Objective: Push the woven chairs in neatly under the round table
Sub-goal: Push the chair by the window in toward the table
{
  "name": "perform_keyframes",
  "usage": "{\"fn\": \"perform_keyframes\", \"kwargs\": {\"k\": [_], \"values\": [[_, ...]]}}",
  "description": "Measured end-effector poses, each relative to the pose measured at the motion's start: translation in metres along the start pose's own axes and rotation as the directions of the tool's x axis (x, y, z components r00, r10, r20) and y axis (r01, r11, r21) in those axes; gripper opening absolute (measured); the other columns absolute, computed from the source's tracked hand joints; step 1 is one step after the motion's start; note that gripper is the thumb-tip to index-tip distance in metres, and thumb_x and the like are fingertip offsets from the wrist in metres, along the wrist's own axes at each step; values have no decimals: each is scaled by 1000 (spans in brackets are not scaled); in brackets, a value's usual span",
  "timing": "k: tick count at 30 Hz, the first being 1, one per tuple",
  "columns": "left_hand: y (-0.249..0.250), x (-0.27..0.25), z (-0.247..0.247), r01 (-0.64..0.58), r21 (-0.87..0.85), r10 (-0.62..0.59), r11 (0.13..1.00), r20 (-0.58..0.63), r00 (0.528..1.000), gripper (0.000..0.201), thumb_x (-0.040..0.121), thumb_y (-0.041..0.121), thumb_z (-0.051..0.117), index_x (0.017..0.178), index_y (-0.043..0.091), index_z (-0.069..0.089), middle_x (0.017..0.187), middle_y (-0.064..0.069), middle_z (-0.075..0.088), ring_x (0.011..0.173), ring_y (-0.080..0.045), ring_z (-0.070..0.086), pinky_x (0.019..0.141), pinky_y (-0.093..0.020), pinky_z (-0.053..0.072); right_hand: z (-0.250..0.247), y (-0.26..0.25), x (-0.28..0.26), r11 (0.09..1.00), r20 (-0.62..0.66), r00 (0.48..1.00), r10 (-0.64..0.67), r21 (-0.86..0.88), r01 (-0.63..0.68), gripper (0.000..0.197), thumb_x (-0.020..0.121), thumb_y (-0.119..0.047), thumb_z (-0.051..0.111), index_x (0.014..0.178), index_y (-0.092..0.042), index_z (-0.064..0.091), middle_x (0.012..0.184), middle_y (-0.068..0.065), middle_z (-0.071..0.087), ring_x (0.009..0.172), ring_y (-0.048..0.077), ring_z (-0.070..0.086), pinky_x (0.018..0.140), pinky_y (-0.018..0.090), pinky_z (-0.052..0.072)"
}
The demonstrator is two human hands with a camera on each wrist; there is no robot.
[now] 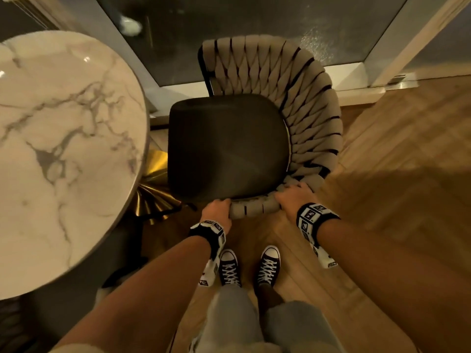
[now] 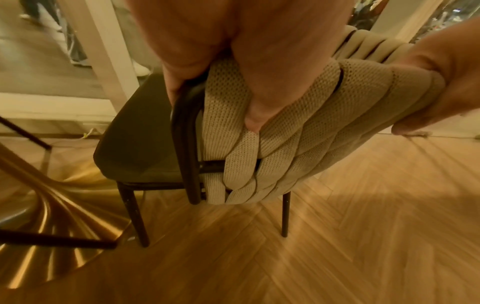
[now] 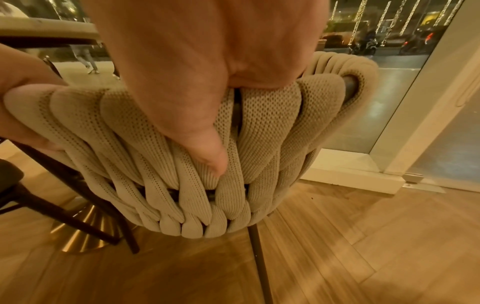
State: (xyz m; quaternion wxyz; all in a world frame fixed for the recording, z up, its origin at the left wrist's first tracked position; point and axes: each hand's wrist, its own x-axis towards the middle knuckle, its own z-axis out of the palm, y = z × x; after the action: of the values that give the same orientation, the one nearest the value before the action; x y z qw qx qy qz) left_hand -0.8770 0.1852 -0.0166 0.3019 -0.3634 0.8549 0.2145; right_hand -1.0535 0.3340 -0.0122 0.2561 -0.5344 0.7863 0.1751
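**Two hands on the backrest, chair not yet tucked in**

Two hands grasp the near end of the woven chair (image 1: 257, 128), which stands on the herringbone floor (image 1: 397, 154) just beside the round marble desk (image 1: 63, 138), its dark seat (image 1: 226, 146) not yet under the top. The left hand (image 1: 218, 211) curls round the corner where the black metal frame (image 2: 185, 144) turns down, thumb pressed into the beige straps (image 2: 298, 131); the right hand (image 1: 293, 198) wraps the padded top edge a little further along the curve. The straps look soft and yielding, so a firm hold probably belongs on the stiff tube beneath them. On thin legs the chair seems light enough to slide or swing, though a leg could catch on the desk's gold pedestal base (image 1: 153, 182), which sits close to the seat's front corner.
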Motion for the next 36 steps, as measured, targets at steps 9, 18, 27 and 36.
{"fn": "perform_keyframes", "kwargs": {"k": [9,18,27,36], "values": [[1,15,-20,48,-122,-57,991,-75,996,16,89,13,60,105,17,61,98,-6,65,90,-27,66,78,-41,58,-16,9,23,995,-87,991,103,1,-103,15,92,-23,53,101,-29,62,108,1,65,112,26,53,98,43,37],[2,4,-15,36,-127,-42,991,-41,998,13,88,14,59,100,16,64,98,-7,69,90,-29,67,79,-44,60,3,8,7,993,-206,972,115,-8,-120,29,91,-20,51,119,-25,59,115,2,66,111,27,54,98,39,38],[-22,-25,10,-62,-70,61,996,-24,998,20,91,16,55,110,17,61,106,-10,68,94,-33,67,79,-42,57,19,-19,-14,995,-139,987,79,-50,-87,30,94,-19,50,123,-20,59,116,4,67,112,29,53,100,42,37],[-21,-10,-1,-95,-121,92,988,-33,995,27,90,10,54,115,15,62,112,-12,66,101,-34,63,87,-44,56,5,-14,-5,993,-139,985,101,-45,-108,30,89,-15,53,116,-24,61,105,1,69,106,28,54,93,41,39]]}}
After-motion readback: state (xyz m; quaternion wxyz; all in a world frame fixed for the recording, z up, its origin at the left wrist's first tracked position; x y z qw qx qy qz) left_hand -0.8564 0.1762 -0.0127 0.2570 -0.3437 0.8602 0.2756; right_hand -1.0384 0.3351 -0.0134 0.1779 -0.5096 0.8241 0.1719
